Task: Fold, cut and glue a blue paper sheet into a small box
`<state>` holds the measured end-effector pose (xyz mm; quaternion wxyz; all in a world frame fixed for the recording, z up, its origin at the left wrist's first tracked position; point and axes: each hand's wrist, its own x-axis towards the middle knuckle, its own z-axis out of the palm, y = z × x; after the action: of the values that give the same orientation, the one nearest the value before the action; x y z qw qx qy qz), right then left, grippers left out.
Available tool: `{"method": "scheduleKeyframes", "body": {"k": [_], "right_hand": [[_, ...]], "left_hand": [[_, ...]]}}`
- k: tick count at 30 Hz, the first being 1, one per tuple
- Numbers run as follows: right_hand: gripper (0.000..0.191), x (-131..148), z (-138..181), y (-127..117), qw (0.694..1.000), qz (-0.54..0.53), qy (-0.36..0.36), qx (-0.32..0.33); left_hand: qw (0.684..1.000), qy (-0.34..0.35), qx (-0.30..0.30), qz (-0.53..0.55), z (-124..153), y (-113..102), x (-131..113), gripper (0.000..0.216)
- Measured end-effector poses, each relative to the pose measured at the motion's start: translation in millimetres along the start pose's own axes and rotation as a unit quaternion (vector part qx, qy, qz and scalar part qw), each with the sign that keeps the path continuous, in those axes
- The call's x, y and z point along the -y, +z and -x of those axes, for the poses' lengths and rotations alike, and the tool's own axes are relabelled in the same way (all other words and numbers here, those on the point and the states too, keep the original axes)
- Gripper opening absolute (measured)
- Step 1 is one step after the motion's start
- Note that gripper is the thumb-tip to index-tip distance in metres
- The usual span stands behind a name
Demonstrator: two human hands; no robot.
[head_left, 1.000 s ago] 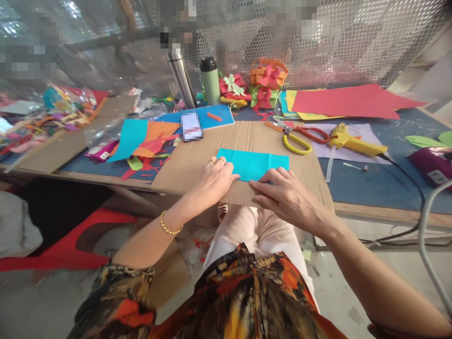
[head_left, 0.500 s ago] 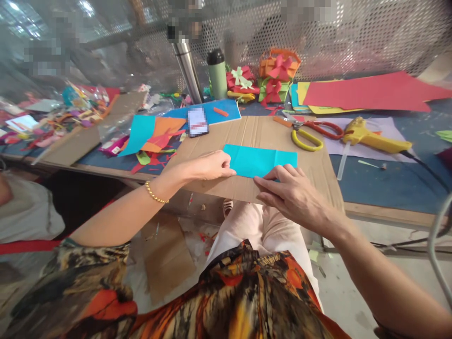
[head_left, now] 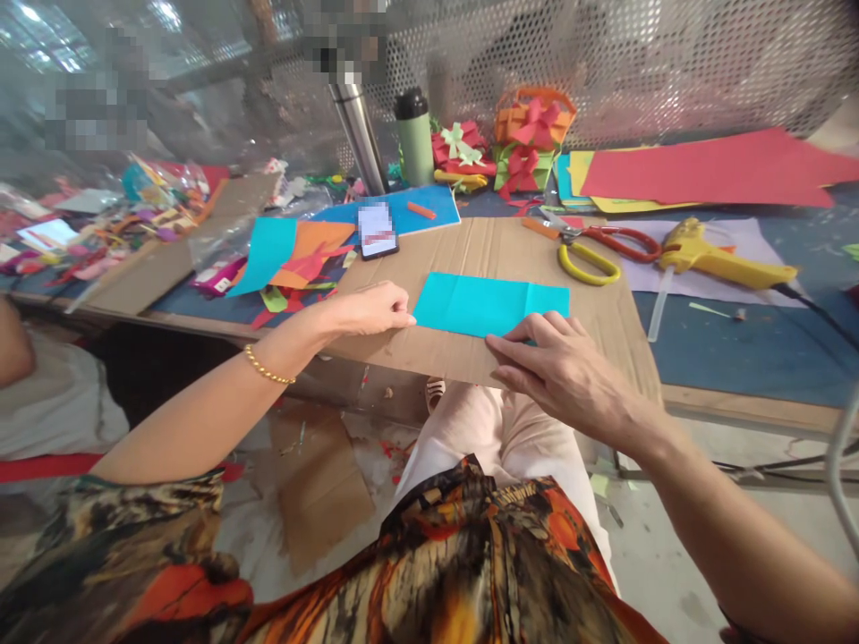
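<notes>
A turquoise sheet of paper (head_left: 470, 304), folded into a rectangle with crease lines across it, lies on a piece of cardboard (head_left: 403, 351). At the paper's lower left corner is my left hand (head_left: 376, 309); its fingers are curled in, and the thumb tip is at the corner. My right hand (head_left: 554, 358) rests on the paper's near edge toward the right, fingers stretched out and pressing it down, covering the lower right corner. Beyond the paper to the right lie scissors (head_left: 589, 259) with one red and one yellow handle.
A yellow glue gun (head_left: 721, 259) sits on lilac paper at right. Behind stand a steel flask (head_left: 359, 134), a green bottle (head_left: 414, 143) and paper baskets (head_left: 530, 134). A phone (head_left: 378, 228), a turquoise sheet (head_left: 267, 255) and paper scraps lie left; red sheets (head_left: 711, 170) lie back right.
My left hand has slid left along the paper's near edge to its corner, uncovering the left end. My right hand stays on the near edge. The view has shifted slightly.
</notes>
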<state>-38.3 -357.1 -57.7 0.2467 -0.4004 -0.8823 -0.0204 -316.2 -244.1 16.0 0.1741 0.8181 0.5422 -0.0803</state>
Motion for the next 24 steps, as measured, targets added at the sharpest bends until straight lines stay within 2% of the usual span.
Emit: {"method": "scheduleKeyframes", "body": {"k": [6,11,12,14,16,17,18,20,24], "right_hand": [[0.039,-0.8,1.0,4.7,1.000,-0.006,0.012,-0.013],[0.039,-1.1,0.4,4.0,1.000,-0.009,0.008,-0.012],[0.038,-1.1,0.2,3.5,1.000,-0.008,0.007,-0.011],[0.038,-1.3,-0.4,2.5,1.000,-0.006,0.003,-0.009],[0.038,-1.6,-0.9,1.7,1.000,-0.003,0.001,-0.006],[0.038,-1.6,-1.1,1.3,1.000,-0.002,0.002,-0.003],[0.038,-1.6,-1.3,1.0,1.000,0.000,0.005,0.001],[0.038,-1.4,-1.4,0.4,1.000,0.000,0.012,0.009],[0.040,-1.5,-1.8,-1.1,0.999,-0.028,0.020,0.000]], "left_hand": [[1.000,0.016,0.001,0.013,-2.6,0.8,10.0,0.031],[1.000,-0.007,0.022,0.012,3.0,-6.4,21.0,0.031],[1.000,-0.013,0.007,0.005,5.4,-6.9,22.3,0.031],[0.996,-0.006,-0.082,-0.017,9.4,-4.4,20.3,0.024],[0.978,0.062,-0.196,-0.032,10.1,2.9,10.7,0.012],[0.965,0.119,-0.231,-0.028,8.4,7.8,3.4,0.010],[0.956,0.183,-0.230,-0.015,5.2,12.9,-4.6,0.011],[0.948,0.261,-0.179,0.027,-4.5,21.9,-20.0,0.011],[0.960,0.253,-0.076,0.096,-24.0,30.6,-31.5,0.014]]}}
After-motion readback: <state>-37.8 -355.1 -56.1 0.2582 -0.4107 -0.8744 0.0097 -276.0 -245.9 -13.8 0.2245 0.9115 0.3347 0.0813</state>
